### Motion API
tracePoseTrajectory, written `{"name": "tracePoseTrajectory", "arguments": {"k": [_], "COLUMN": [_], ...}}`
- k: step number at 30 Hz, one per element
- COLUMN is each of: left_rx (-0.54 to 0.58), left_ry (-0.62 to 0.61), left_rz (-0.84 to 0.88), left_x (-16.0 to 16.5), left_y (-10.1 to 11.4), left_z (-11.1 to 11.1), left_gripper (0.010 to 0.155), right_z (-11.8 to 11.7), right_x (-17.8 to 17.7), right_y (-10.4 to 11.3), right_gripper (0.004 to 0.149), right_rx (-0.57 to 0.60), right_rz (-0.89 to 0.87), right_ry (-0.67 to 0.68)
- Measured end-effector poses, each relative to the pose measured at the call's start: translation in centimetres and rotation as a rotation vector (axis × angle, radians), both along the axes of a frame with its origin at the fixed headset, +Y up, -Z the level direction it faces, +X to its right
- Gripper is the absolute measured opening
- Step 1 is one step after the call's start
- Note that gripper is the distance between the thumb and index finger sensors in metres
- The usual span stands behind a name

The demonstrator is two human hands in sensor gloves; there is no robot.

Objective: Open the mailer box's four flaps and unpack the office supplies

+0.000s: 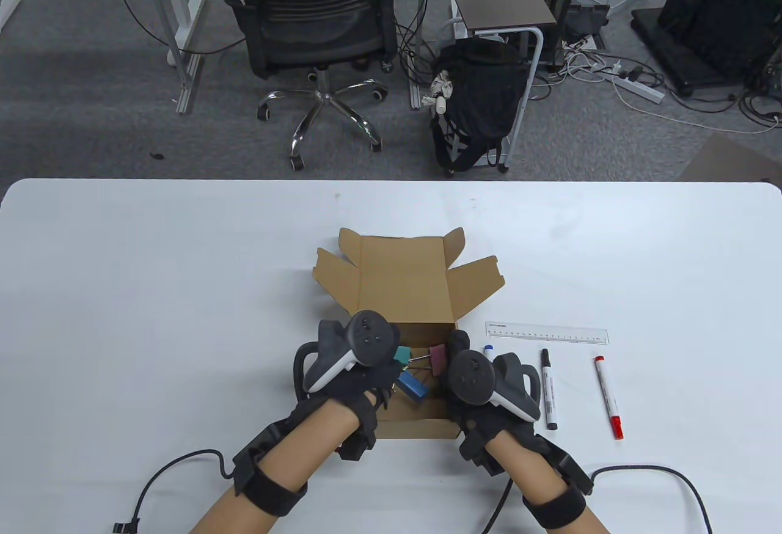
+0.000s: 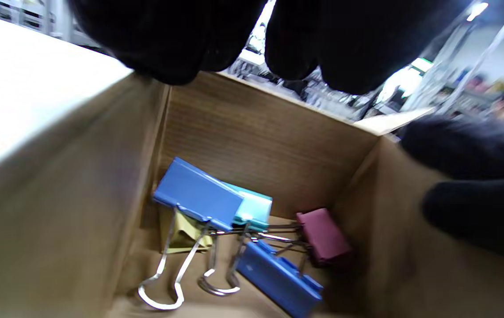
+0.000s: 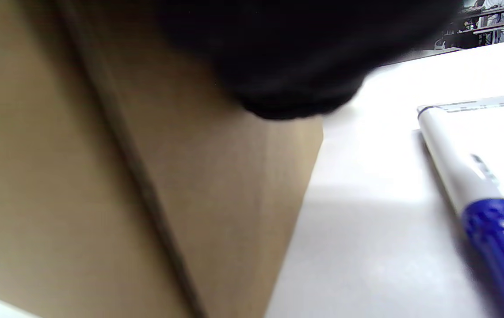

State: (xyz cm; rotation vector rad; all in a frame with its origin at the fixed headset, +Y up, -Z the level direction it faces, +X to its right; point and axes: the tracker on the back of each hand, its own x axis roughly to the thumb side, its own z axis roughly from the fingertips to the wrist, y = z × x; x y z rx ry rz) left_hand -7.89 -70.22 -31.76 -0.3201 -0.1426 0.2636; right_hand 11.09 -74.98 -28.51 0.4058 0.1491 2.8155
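The brown mailer box point(image 1: 403, 289) stands open at mid table, its flaps spread. Inside lie several binder clips: teal point(image 1: 403, 353), blue point(image 1: 412, 384) and maroon point(image 1: 437, 358). The left wrist view shows them on the box floor: a blue clip point(image 2: 199, 194), teal point(image 2: 254, 207), yellow point(image 2: 181, 232), pink point(image 2: 322, 236) and a second blue point(image 2: 278, 278). My left hand point(image 1: 382, 369) hovers over the box's left side, fingers point(image 2: 177, 39) above the clips and empty. My right hand point(image 1: 458, 351) grips the box's right wall point(image 3: 101, 176).
To the right of the box lie a clear ruler point(image 1: 547, 333), a blue-capped marker point(image 1: 488, 351), a black marker point(image 1: 548, 388) and a red marker point(image 1: 609, 396). The blue marker point(image 3: 464, 176) lies close to the box's right wall.
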Motion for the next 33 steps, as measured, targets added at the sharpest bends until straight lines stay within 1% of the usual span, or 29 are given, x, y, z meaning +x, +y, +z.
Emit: {"name": "tracePoseTrajectory", "arguments": {"k": [1,2,3,4,5,7,9,10,11,14,16,18,19,21,23,24,25,27,29,32,33], "left_rx": [-0.008,-0.046,-0.127,-0.173,-0.245,-0.311,-0.334,-0.375,-0.421,-0.512,-0.505,-0.496,-0.522,-0.582,-0.562,-0.535,-0.531,-0.527,-0.498,-0.560,-0.597], "left_ry": [0.029,0.044,0.042,0.049,0.060,0.066,0.040,0.016,0.019,0.013,0.015,-0.022,-0.065,-0.078,-0.099,-0.106,-0.113,-0.125,-0.130,-0.143,-0.169], "left_rz": [-0.047,-0.091,-0.109,-0.120,-0.138,-0.228,-0.342,-0.376,-0.418,-0.493,-0.519,-0.517,-0.504,-0.544,-0.539,-0.553,-0.549,-0.513,-0.482,-0.455,-0.440], "left_x": [0.2,0.7,1.2,1.5,2.1,2.9,3.8,4.2,4.6,5.1,5.5,5.8,6.0,6.1,6.2,6.3,6.3,6.3,6.3,6.3,6.4], "left_y": [0.1,-0.1,-0.4,-0.7,-1.4,-2.7,-4.2,-4.5,-5.1,-6.0,-6.1,-6.4,-6.9,-7.2,-7.4,-7.3,-7.3,-7.0,-6.5,-6.7,-7.1], "left_z": [-0.4,-1.2,-1.8,-2.0,-2.3,-2.6,-2.8,-2.9,-3.0,-3.3,-3.2,-2.7,-2.4,-1.9,-1.5,-1.3,-1.3,-1.3,-1.4,-1.2,-0.8], "left_gripper": [0.064,0.065,0.064,0.063,0.063,0.064,0.068,0.071,0.073,0.076,0.077,0.073,0.073,0.076,0.078,0.078,0.078,0.074,0.069,0.065,0.063], "right_z": [0.0,0.0,0.0,0.0,0.0,0.0,0.0,0.0,-0.1,0.0,0.0,0.0,0.0,0.0,0.0,0.0,0.0,0.0,0.0,0.0,0.0], "right_x": [0.0,0.0,0.0,0.0,0.0,0.0,0.0,0.0,0.0,0.0,0.0,0.0,0.0,0.0,0.0,0.0,0.0,-0.1,-0.1,-0.1,-0.1], "right_y": [0.0,0.0,0.0,0.0,0.0,0.0,0.0,0.0,0.0,0.0,-0.1,0.0,0.0,-0.1,-0.1,-0.1,-0.1,-0.1,-0.1,-0.1,-0.1], "right_gripper": [0.068,0.068,0.068,0.068,0.068,0.068,0.068,0.068,0.068,0.067,0.067,0.067,0.067,0.067,0.067,0.067,0.066,0.067,0.066,0.066,0.066], "right_rx": [0.001,0.001,0.001,0.002,0.002,0.002,0.002,0.002,0.004,0.008,0.007,0.010,0.012,0.016,0.016,0.018,0.018,0.019,0.022,0.023,0.024], "right_rz": [-0.002,-0.002,-0.003,-0.004,-0.005,-0.005,-0.006,-0.007,-0.010,-0.006,-0.011,-0.006,-0.004,-0.004,-0.007,-0.007,-0.009,-0.008,-0.011,-0.009,-0.010], "right_ry": [0.000,0.000,0.000,0.000,0.001,0.002,0.004,0.004,0.004,0.001,-0.001,-0.005,-0.007,-0.008,-0.012,-0.013,-0.014,-0.016,-0.015,-0.016,-0.016]}}
